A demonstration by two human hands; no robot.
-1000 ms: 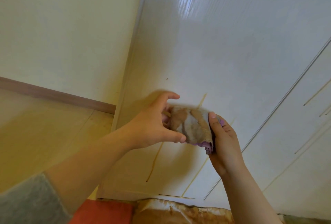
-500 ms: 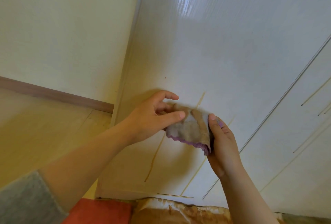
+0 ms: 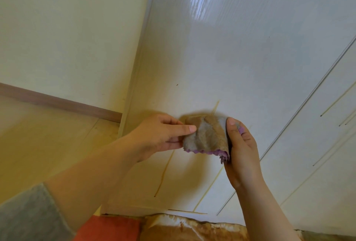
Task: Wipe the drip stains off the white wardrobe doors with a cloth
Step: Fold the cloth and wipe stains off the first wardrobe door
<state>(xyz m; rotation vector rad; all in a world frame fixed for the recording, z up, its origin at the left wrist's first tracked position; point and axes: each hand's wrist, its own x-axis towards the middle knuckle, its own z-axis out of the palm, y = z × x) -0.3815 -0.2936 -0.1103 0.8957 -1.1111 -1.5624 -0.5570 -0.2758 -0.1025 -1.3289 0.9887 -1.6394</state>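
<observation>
White wardrobe door [image 3: 231,57] fills the space behind and above your hands, glossy, with a patch of glare high over them. Your cloth [image 3: 206,136] hides the middle of one of the drip stains [image 3: 163,173], and you cannot tell whether it touches the door. Most of your right fingers are hidden behind the cloth. Below your wrists, an orange fabric [image 3: 107,229] and a brown-stained sheet [image 3: 192,229] are cut off by the frame and hard to identify. Your grey sleeve [image 3: 23,215] is cut off too.

The cloth is stretched between your hands. Your left hand [image 3: 159,134] pinches its left edge between thumb and fingers. Your right hand [image 3: 242,156] grips its right end, thumb on the front. Its purple side shows along the lower edge.

Streaks run down the door below both hands. Just right of your right hand a thin gap [image 3: 306,102] separates this door from a second door [image 3: 327,163], also streaked. Left of your left hand the door's edge meets the wall [image 3: 67,28], with a skirting board [image 3: 57,104] and floor [image 3: 38,144] beyond. Above your hands the door is wide and plain.
</observation>
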